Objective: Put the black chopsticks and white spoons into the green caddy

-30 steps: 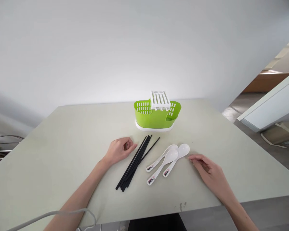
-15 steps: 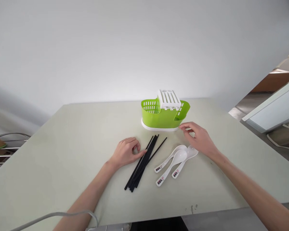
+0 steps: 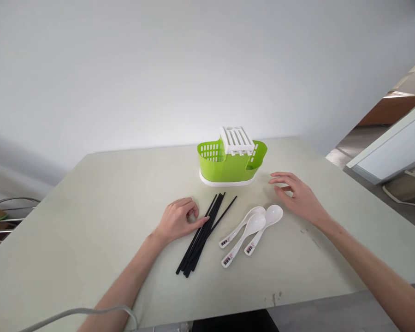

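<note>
My left hand (image 3: 180,219) rests on the table with its fingers loosely curled. Its thumb is stretched out, and the tip touches a bundle of black chopsticks (image 3: 200,240) without gripping it. To their right lie three white spoons (image 3: 254,223), bowls pointing away from me and printed handles toward me. My right hand (image 3: 293,191) hovers open and empty just beyond the right-hand spoon. Behind these stands a green utensil basket (image 3: 228,170), with a white slotted rack (image 3: 238,140) on top and a white base tray (image 3: 227,183) beneath.
The pale table (image 3: 124,184) backs onto a white wall (image 3: 180,69). A grey cable (image 3: 79,311) crosses over my left forearm. Metal bars (image 3: 10,221) of a rack show beyond the left edge. A white cabinet (image 3: 394,147) stands at the right.
My right hand has moved right, away from the basket's base and clear of the spoons. My left hand stays by the chopsticks. The view has shifted slightly.
</note>
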`<act>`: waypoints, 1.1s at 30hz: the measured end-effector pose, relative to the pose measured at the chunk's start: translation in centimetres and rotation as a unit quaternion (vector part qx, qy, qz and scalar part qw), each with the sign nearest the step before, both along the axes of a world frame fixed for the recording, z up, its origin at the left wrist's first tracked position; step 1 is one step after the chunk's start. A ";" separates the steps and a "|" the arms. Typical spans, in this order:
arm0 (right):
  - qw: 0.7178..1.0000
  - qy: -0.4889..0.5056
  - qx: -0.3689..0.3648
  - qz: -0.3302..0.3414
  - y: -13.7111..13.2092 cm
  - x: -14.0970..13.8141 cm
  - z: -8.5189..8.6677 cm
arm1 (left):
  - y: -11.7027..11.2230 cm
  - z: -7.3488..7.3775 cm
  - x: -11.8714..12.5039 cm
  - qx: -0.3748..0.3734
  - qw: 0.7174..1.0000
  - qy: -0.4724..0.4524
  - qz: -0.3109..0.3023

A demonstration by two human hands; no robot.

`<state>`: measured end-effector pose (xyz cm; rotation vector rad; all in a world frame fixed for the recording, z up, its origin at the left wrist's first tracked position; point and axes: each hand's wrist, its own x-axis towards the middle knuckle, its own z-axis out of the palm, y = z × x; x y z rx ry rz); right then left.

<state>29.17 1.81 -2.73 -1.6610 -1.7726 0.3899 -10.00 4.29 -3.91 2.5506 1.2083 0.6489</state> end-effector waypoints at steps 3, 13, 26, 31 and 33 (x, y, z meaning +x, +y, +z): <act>0.999 0.031 -0.024 -0.022 -1.1 1.4 -1.8 | 0.0 0.2 0.1 -0.013 1.000 0.002 0.006; 0.981 0.127 -0.014 -0.145 -3.1 2.3 -4.5 | 0.1 0.8 -0.3 -0.066 0.998 -0.005 0.014; 0.982 0.121 -0.017 -0.147 -3.0 2.1 -4.3 | 0.2 1.3 -0.2 -0.084 0.996 0.007 0.008; 0.980 0.126 -0.020 -0.153 -3.0 2.2 -4.3 | 0.3 2.0 -0.7 -0.099 0.995 0.017 0.010; 0.980 0.127 -0.022 -0.154 -2.9 2.2 -4.3 | 0.6 2.3 -1.4 -0.097 0.995 0.021 0.019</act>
